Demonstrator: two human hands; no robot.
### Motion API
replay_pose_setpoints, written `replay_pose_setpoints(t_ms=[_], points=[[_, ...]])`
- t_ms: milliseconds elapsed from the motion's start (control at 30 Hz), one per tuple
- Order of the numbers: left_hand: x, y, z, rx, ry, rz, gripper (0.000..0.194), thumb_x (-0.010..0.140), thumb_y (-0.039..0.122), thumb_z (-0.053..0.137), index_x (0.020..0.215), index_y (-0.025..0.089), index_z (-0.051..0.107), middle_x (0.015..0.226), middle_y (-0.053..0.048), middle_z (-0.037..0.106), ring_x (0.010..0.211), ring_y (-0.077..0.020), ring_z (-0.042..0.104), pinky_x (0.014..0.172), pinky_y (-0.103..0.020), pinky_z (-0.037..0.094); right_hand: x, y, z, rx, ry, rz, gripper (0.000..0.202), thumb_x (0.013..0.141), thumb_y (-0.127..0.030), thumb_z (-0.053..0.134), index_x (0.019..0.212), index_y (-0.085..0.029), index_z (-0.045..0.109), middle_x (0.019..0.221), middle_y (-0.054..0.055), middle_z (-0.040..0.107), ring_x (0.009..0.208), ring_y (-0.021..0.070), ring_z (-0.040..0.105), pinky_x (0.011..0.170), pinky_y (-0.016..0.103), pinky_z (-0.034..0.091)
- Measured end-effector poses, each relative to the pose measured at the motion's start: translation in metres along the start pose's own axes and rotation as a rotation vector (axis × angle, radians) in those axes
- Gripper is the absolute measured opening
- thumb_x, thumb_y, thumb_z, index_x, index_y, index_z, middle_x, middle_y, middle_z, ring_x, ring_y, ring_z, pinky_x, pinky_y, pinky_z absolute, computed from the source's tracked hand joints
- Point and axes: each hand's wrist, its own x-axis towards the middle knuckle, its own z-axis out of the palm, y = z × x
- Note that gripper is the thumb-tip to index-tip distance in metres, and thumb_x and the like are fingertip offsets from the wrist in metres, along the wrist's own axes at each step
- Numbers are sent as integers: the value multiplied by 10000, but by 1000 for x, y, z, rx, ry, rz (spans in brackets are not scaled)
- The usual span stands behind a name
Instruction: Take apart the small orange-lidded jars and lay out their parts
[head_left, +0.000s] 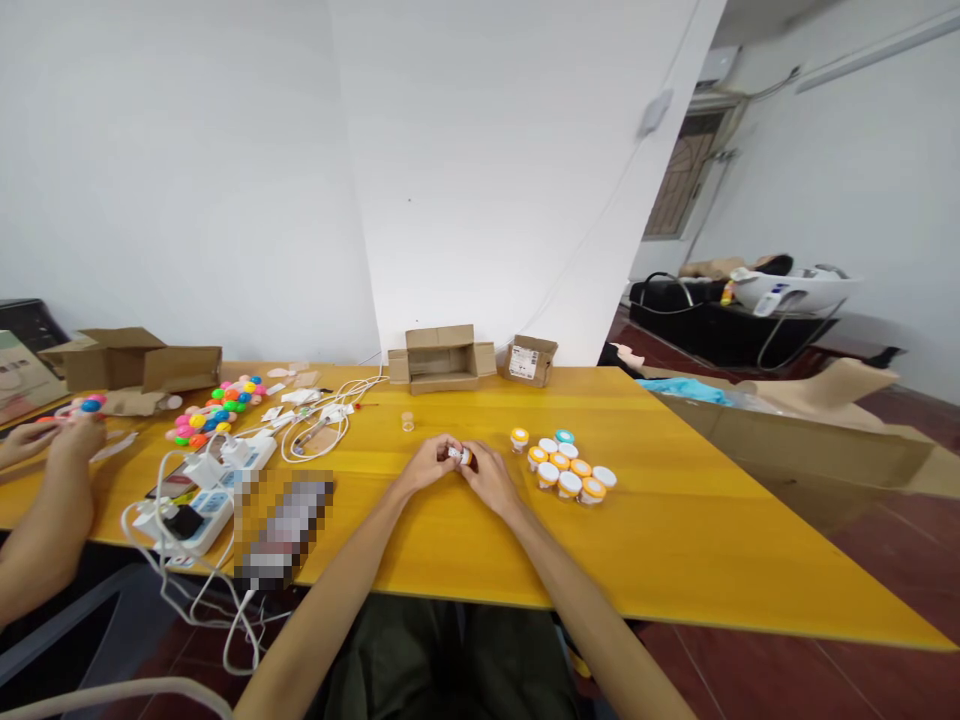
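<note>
Both my hands meet over the middle of the yellow table [420, 540]. My left hand [433, 462] is closed round one side of a small jar [454, 455] with a white and orange lid. The fingers of my right hand [486, 474] are closed on its other side, at the lid [466, 457]. My fingers cover most of the jar. To the right stands a cluster of small clear jars [570, 485] with white, orange and teal lids. One orange-lidded jar [519, 440] stands a little apart. Beyond my left hand is a small clear jar without a lid [407, 422].
An open cardboard box [441, 365] and a smaller carton [529, 360] sit against the wall. On the left lie white cables [330, 420], power strips [206, 520], a phone-like device [285, 535] and colourful balls [217, 415]. Another person's hands [71, 435] work at far left.
</note>
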Motion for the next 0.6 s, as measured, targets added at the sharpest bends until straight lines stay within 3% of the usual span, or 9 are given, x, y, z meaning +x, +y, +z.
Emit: replay_pose_setpoints(t_ms=[600], points=[[-1, 1, 3, -7, 19, 28, 181, 704, 226, 716, 787, 180, 562, 779, 6, 629, 738, -132, 584, 744, -256, 464, 0, -4, -4, 0, 3, -3, 275, 778, -82, 522, 959, -238, 659, 933, 43, 690, 898, 218, 640, 832, 353, 504]])
